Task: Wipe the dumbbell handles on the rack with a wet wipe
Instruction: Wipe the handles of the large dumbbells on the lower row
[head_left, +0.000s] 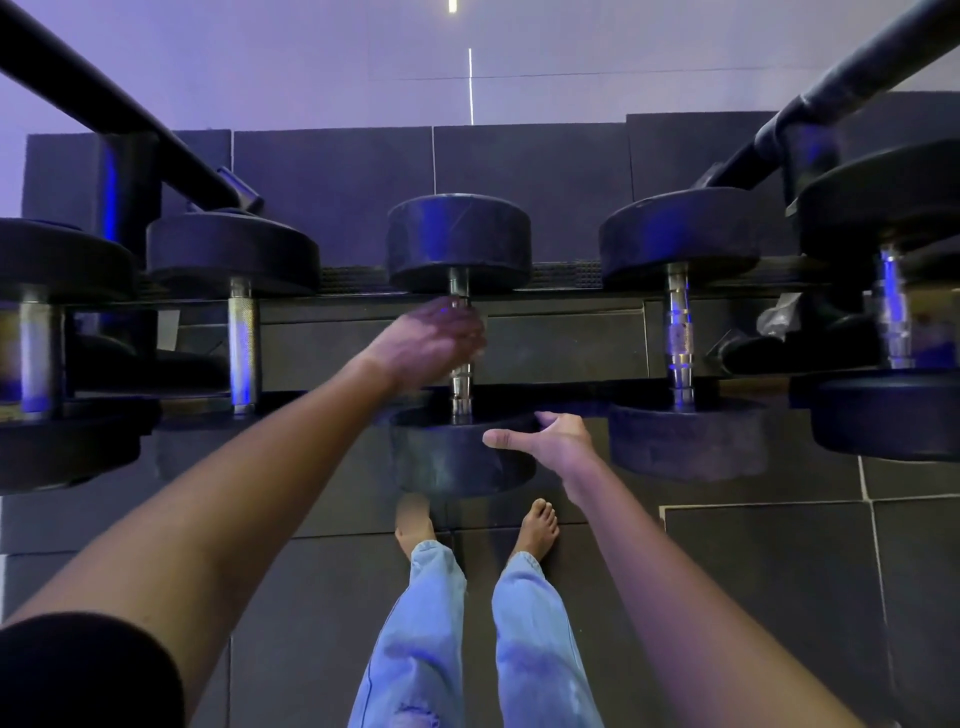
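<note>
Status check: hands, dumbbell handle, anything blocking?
Left hand wrapped round middle chrome dumbbell handle, blurred; wipe not visible. Right hand open on near black weight head. No obstruction.

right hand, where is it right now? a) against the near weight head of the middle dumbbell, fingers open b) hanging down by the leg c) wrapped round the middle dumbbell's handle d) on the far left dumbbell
a: the right hand sits open, thumb out, against the near weight head of the middle dumbbell, while the left hand is the one closed round its handle.
</note>
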